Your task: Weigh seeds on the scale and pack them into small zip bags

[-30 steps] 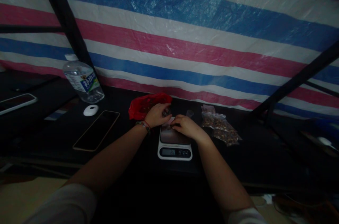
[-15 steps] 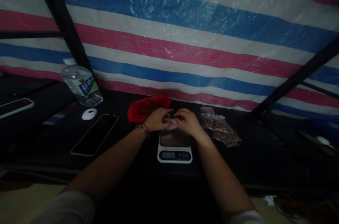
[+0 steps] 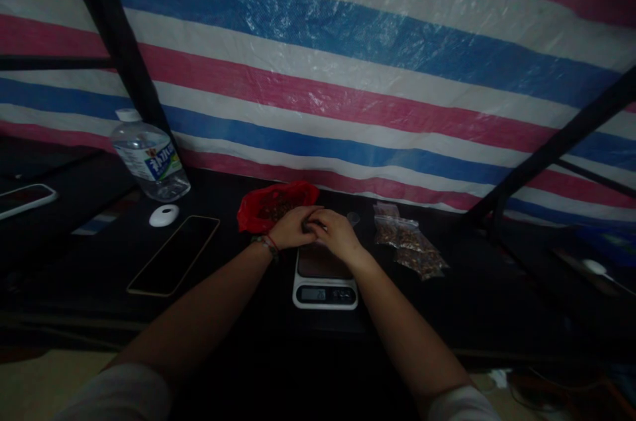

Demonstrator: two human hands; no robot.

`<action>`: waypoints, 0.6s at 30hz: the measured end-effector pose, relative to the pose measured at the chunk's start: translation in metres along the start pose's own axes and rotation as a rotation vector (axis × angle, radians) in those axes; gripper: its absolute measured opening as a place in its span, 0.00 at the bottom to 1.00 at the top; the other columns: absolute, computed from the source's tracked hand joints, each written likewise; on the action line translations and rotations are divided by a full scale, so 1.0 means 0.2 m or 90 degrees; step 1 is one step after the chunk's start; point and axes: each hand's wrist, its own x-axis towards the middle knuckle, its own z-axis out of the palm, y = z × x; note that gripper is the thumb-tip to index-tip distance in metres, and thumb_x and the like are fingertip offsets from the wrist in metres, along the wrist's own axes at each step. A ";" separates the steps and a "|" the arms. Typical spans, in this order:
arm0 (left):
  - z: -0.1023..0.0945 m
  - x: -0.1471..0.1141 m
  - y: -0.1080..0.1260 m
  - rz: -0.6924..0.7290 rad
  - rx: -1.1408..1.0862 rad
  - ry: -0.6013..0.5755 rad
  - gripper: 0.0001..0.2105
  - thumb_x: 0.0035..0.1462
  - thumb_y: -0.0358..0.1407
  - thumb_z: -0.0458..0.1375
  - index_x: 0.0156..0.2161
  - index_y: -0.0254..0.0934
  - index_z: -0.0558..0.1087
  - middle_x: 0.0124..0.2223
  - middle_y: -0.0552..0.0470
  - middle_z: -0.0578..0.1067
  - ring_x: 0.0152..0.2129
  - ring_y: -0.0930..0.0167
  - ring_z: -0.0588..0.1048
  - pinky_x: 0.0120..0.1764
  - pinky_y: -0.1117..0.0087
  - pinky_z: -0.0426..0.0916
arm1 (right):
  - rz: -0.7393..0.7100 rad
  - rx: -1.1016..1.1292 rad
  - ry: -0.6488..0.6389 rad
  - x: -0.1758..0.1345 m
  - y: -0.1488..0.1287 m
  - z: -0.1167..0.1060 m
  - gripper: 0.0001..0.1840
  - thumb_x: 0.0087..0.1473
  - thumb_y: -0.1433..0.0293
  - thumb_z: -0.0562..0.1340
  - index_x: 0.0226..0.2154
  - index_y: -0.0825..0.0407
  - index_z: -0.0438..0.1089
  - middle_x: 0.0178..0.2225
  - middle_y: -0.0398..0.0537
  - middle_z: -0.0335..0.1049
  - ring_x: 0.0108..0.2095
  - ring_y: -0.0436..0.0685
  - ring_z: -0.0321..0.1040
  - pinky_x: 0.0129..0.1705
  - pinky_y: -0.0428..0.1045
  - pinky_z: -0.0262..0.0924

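Observation:
My left hand and my right hand meet above the far part of a white kitchen scale with a lit display. Both are closed, fingertips together, around a small clear plastic bag that they now mostly cover. Right behind my left hand lies an open red plastic bag with brown dried bits inside. A small clear rounded item shows just beyond my right hand. Farther right are several filled zip bags of brown bits, overlapping one another.
To the left are a phone, a white rounded case and a clear bottle on the black table. Another phone lies at the far left. Striped plastic sheeting and dark metal bars stand behind.
My right hand has moved left and closed in against my left hand, covering the pale plastic that showed between them. The clear rounded item has come into sight. The view has shifted slightly.

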 end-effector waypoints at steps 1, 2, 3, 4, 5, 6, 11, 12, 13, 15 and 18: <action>0.00 0.00 -0.01 -0.009 0.000 0.008 0.22 0.43 0.32 0.59 0.47 0.37 0.69 0.45 0.47 0.74 0.43 0.63 0.72 0.48 0.61 0.65 | -0.018 -0.002 -0.001 0.01 -0.01 0.00 0.05 0.53 0.73 0.59 0.33 0.51 0.71 0.38 0.49 0.70 0.42 0.54 0.66 0.47 0.50 0.60; 0.00 0.00 -0.02 -0.020 0.000 0.020 0.20 0.43 0.32 0.59 0.46 0.37 0.70 0.44 0.47 0.74 0.42 0.63 0.73 0.47 0.62 0.66 | -0.033 -0.004 0.000 0.02 -0.01 -0.01 0.06 0.54 0.74 0.58 0.33 0.52 0.71 0.38 0.50 0.69 0.42 0.54 0.65 0.47 0.50 0.60; 0.00 0.00 -0.03 -0.029 -0.003 0.034 0.19 0.43 0.32 0.59 0.44 0.36 0.70 0.43 0.47 0.75 0.41 0.64 0.73 0.46 0.62 0.66 | -0.045 -0.006 0.000 0.04 -0.02 -0.01 0.07 0.54 0.74 0.58 0.33 0.52 0.71 0.39 0.51 0.69 0.43 0.54 0.65 0.47 0.50 0.60; 0.00 -0.01 -0.04 -0.035 -0.009 0.053 0.18 0.43 0.32 0.59 0.44 0.36 0.70 0.43 0.47 0.75 0.41 0.64 0.73 0.46 0.62 0.66 | -0.055 -0.006 -0.006 0.06 -0.02 -0.02 0.08 0.54 0.75 0.56 0.34 0.53 0.71 0.39 0.51 0.69 0.43 0.55 0.65 0.48 0.51 0.60; 0.00 -0.01 -0.05 -0.040 -0.021 0.075 0.18 0.44 0.32 0.59 0.44 0.36 0.70 0.44 0.47 0.74 0.41 0.64 0.73 0.46 0.62 0.66 | -0.063 -0.003 -0.015 0.07 -0.02 -0.03 0.10 0.55 0.76 0.55 0.35 0.53 0.72 0.40 0.52 0.69 0.43 0.55 0.65 0.48 0.51 0.59; 0.00 -0.01 -0.06 -0.044 -0.040 0.100 0.19 0.45 0.33 0.59 0.45 0.35 0.70 0.45 0.46 0.74 0.42 0.64 0.73 0.47 0.62 0.66 | -0.070 0.004 -0.023 0.10 -0.02 -0.03 0.13 0.54 0.78 0.54 0.37 0.53 0.72 0.40 0.51 0.70 0.43 0.54 0.65 0.48 0.51 0.59; -0.01 0.01 -0.12 -0.160 -0.223 0.257 0.21 0.49 0.39 0.58 0.49 0.34 0.68 0.44 0.45 0.75 0.39 0.67 0.73 0.44 0.65 0.67 | -0.048 0.067 -0.001 0.20 0.01 -0.07 0.22 0.51 0.82 0.49 0.42 0.51 0.71 0.42 0.48 0.72 0.43 0.53 0.67 0.48 0.50 0.59; -0.01 0.01 -0.13 -0.199 -0.280 0.293 0.21 0.49 0.40 0.58 0.49 0.34 0.68 0.41 0.47 0.75 0.36 0.68 0.74 0.40 0.66 0.68 | -0.031 0.067 0.020 0.22 0.02 -0.08 0.22 0.52 0.82 0.49 0.41 0.51 0.72 0.41 0.47 0.72 0.42 0.52 0.67 0.48 0.50 0.60; -0.02 0.02 -0.14 -0.234 -0.341 0.330 0.21 0.49 0.40 0.58 0.49 0.35 0.68 0.38 0.48 0.75 0.32 0.70 0.74 0.37 0.68 0.68 | -0.011 0.058 0.034 0.23 0.03 -0.08 0.21 0.52 0.81 0.49 0.40 0.51 0.72 0.40 0.47 0.72 0.42 0.52 0.67 0.47 0.50 0.60; -0.04 0.02 -0.16 -0.281 -0.458 0.398 0.20 0.49 0.40 0.58 0.47 0.35 0.69 0.34 0.51 0.75 0.27 0.73 0.72 0.32 0.71 0.67 | 0.022 0.025 0.006 0.24 0.05 -0.06 0.18 0.52 0.80 0.51 0.37 0.52 0.73 0.38 0.47 0.73 0.40 0.52 0.68 0.46 0.49 0.60; -0.07 0.03 -0.20 -0.308 -0.564 0.482 0.18 0.50 0.40 0.56 0.46 0.35 0.68 0.30 0.54 0.72 0.24 0.75 0.70 0.29 0.73 0.65 | 0.052 -0.038 -0.174 0.24 0.07 0.00 0.15 0.49 0.80 0.54 0.32 0.52 0.75 0.35 0.47 0.75 0.38 0.54 0.70 0.43 0.48 0.61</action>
